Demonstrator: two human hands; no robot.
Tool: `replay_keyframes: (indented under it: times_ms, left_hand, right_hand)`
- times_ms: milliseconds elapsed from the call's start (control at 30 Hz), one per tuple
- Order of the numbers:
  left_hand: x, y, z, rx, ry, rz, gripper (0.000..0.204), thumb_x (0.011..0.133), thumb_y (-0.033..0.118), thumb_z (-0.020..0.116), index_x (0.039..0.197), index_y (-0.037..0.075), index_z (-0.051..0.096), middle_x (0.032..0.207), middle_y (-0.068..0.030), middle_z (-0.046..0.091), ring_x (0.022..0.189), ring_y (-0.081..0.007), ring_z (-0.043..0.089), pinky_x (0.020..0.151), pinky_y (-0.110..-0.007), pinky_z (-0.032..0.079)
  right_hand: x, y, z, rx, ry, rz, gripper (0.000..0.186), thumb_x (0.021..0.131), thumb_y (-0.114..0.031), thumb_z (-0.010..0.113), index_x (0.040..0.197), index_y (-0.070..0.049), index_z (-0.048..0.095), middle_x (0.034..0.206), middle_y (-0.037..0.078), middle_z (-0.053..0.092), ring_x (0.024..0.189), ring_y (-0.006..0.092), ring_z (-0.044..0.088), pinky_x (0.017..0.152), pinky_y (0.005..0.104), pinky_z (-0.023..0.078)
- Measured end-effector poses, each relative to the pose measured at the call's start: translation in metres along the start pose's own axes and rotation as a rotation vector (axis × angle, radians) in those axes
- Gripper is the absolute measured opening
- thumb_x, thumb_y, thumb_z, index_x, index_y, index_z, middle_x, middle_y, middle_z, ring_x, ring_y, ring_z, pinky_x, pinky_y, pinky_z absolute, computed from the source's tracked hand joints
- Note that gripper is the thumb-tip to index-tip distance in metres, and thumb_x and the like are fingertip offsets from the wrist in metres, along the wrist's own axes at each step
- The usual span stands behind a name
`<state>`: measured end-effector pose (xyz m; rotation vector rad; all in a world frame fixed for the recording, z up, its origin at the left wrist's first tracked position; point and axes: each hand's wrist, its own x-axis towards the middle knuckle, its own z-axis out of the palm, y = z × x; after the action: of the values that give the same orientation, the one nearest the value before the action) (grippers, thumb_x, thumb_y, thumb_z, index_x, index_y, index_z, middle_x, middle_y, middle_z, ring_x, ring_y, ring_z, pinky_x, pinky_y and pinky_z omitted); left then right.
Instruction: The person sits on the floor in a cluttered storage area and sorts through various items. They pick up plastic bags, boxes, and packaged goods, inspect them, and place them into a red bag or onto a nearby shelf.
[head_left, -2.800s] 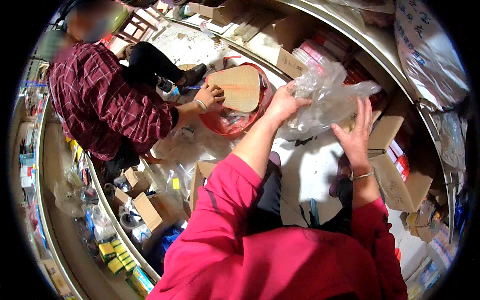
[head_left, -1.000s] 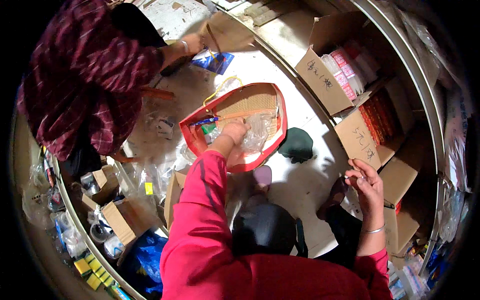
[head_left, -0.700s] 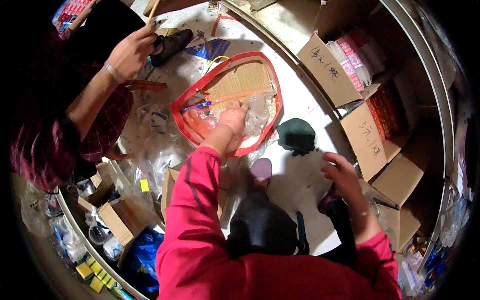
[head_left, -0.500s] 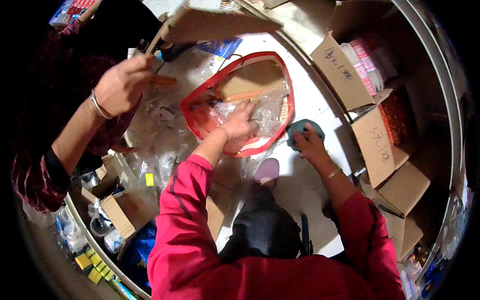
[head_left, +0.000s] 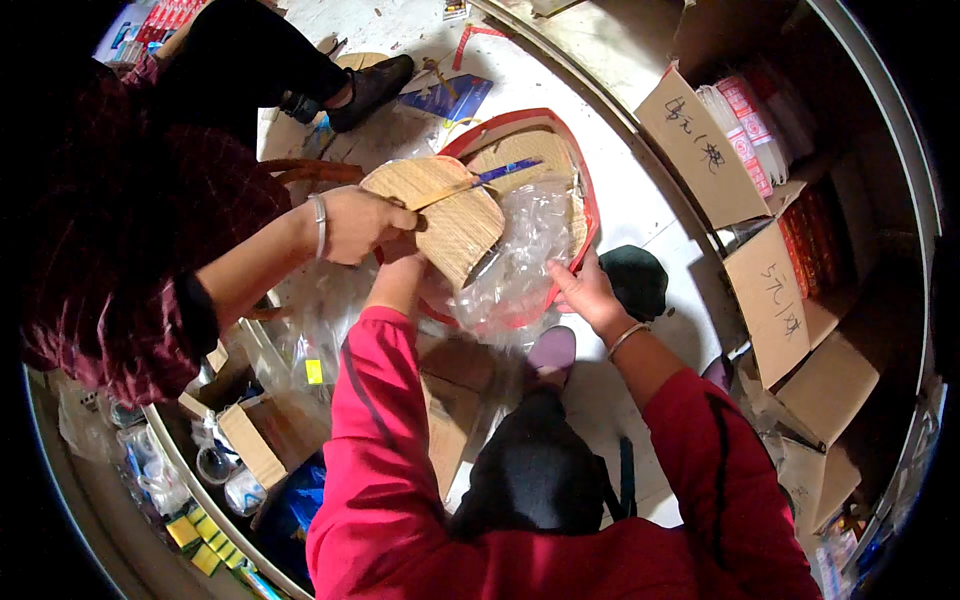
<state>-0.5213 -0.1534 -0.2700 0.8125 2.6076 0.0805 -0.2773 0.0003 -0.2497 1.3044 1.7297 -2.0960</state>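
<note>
A red-rimmed open bag (head_left: 592,205) sits on the floor in front of me, with cardboard and clear plastic wrap (head_left: 520,250) inside. My right hand (head_left: 590,292) grips its right rim, thumb on top. My left hand (head_left: 400,258) reaches to the bag's left side; its fingers are hidden behind a co-worker's hand (head_left: 358,225) and a rounded cardboard piece (head_left: 450,225). That co-worker's hand holds the cardboard piece and a thin blue-and-yellow strip (head_left: 490,176) over the bag. Beside my right hand lies a dark green rounded thing (head_left: 638,283), untouched; its kind is unclear.
Open cardboard boxes (head_left: 765,300) with packaged goods line the right. The co-worker's dark shoe (head_left: 375,92) is near a blue card (head_left: 460,97) beyond the bag. At lower left are a small carton (head_left: 258,445) and yellow sponges (head_left: 205,540). My purple shoe (head_left: 552,350) is close below the bag.
My right hand has left the dark green thing and taken hold of the bag's rim. The co-worker's hand has brought the cardboard piece down over the bag, covering my left hand.
</note>
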Motion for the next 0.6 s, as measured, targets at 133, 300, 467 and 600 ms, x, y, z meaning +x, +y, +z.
replay_keyframes:
  times_ms: [133,300,467,600]
  left_hand:
    - [0.003,-0.012,-0.001,-0.084,-0.082,0.047,0.043,0.064,0.028,0.062,0.102,0.01,0.056,0.101,-0.013,0.058,0.093,-0.0284,0.055,0.08,-0.035,0.043]
    - [-0.015,-0.027,-0.011,-0.23,-0.183,0.096,0.046,0.06,0.028,0.066,0.101,0.01,0.057,0.101,-0.0114,0.059,0.094,-0.0267,0.055,0.082,-0.033,0.042]
    - [-0.04,0.014,-0.051,-0.051,-0.318,0.073,0.058,0.053,0.013,0.072,0.107,0.007,0.053,0.11,-0.0113,0.054,0.103,-0.0251,0.05,0.084,-0.032,0.04]
    - [-0.049,0.002,-0.03,0.115,-0.226,0.253,0.061,0.059,0.013,0.07,0.116,0.012,0.047,0.115,-0.0103,0.051,0.107,-0.0258,0.047,0.088,-0.033,0.038]
  right_hand:
    - [0.004,0.001,-0.002,-0.084,0.0,0.006,0.059,0.075,-0.023,0.059,0.117,0.002,0.024,0.095,0.021,0.055,0.071,0.0282,0.061,0.053,0.034,0.052]
    - [0.017,0.021,-0.006,-0.357,0.159,-0.155,0.054,0.075,-0.021,0.057,0.113,0.006,0.028,0.089,0.028,0.055,0.081,0.0388,0.056,0.07,0.042,0.047]
    - [0.021,0.024,-0.012,-0.54,0.27,-0.157,0.053,0.073,-0.014,0.054,0.119,-0.002,0.031,0.088,0.021,0.058,0.071,0.0311,0.06,0.061,0.0371,0.049]
    - [0.022,0.021,-0.016,-0.581,0.3,-0.117,0.048,0.073,-0.014,0.054,0.116,-0.004,0.035,0.091,0.021,0.058,0.083,0.036,0.056,0.075,0.0404,0.044]
